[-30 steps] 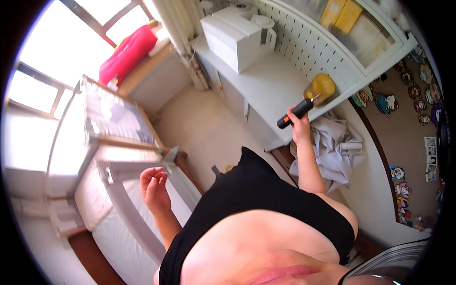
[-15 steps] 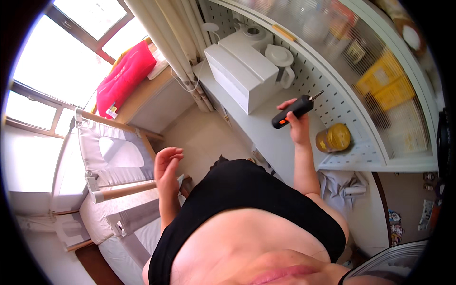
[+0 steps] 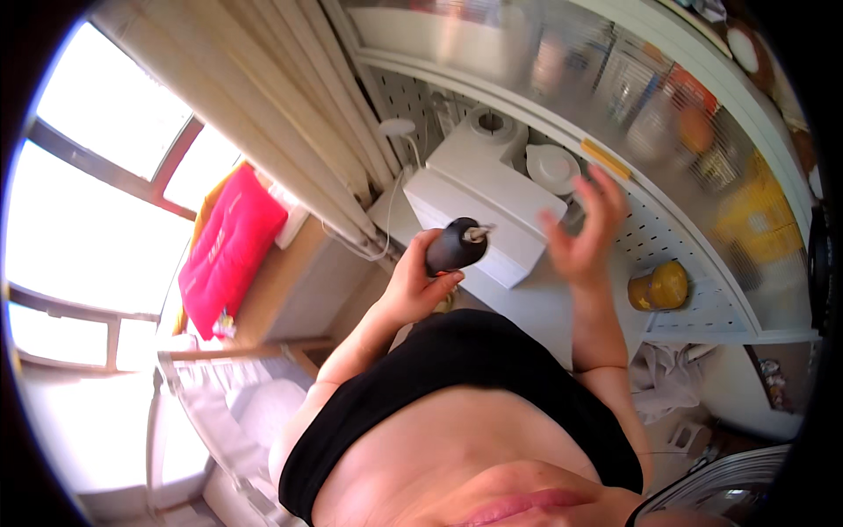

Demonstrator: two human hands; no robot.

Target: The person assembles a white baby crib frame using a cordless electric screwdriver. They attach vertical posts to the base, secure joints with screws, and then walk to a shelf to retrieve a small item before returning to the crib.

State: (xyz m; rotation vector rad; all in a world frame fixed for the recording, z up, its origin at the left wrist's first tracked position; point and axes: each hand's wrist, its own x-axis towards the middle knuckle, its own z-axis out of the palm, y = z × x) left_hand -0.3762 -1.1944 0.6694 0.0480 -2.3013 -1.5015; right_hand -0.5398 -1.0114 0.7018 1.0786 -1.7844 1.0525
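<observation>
A black cordless screwdriver (image 3: 451,252) with a metal bit is gripped by my left hand (image 3: 407,285) in front of my chest, its bit pointing right. My right hand (image 3: 587,235) is raised empty, fingers apart and slightly blurred by motion. It is in front of the white lidded jug (image 3: 553,167) and below the yellow handle (image 3: 606,159) of the ribbed see-through cabinet door (image 3: 562,83). Beside the jug, a white boxy appliance (image 3: 487,198) stands on the pale counter (image 3: 514,307).
To the right on the counter sits a yellow-lidded jar (image 3: 660,287). Behind it is a perforated white panel (image 3: 654,233). Beige curtains (image 3: 263,97) hang at the left, with a red cushion (image 3: 233,250) on the windowsill ledge. A bed guard (image 3: 211,386) stands lower left.
The cordless screwdriver has passed from my right hand to my left, which has risen and moved right. My right hand has risen with its fingers spread. The view has shifted too.
</observation>
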